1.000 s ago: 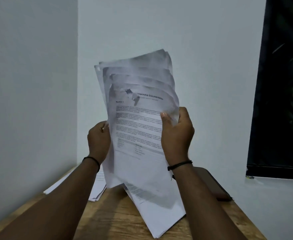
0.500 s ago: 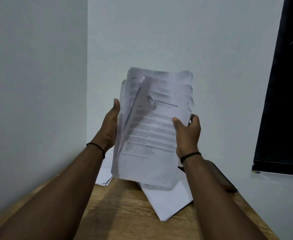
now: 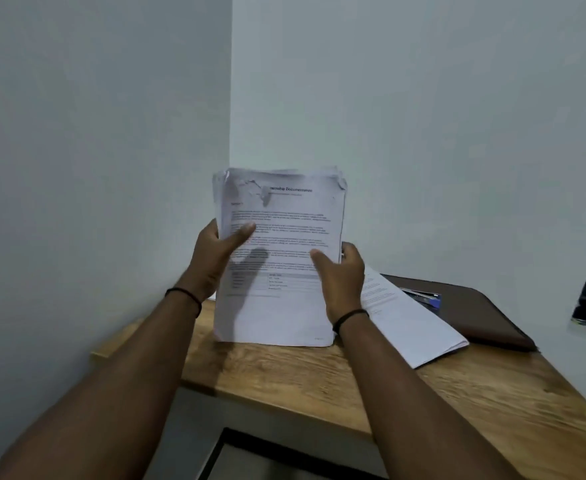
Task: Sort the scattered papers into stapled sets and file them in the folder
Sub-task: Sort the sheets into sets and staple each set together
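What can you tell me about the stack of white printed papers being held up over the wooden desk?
The stack of white printed papers stands upright, its bottom edge on or just above the wooden desk. The front sheet bears a heading ending "Documentation", blocks of text and a small table. Its top corners are crumpled and curled. The left hand grips the left edge, thumb across the front; the right hand grips the right edge.

Head-worn, wide-angle, looking forward and slightly down from close above the near edge of the table (image 3: 475,403), toward a wall corner.
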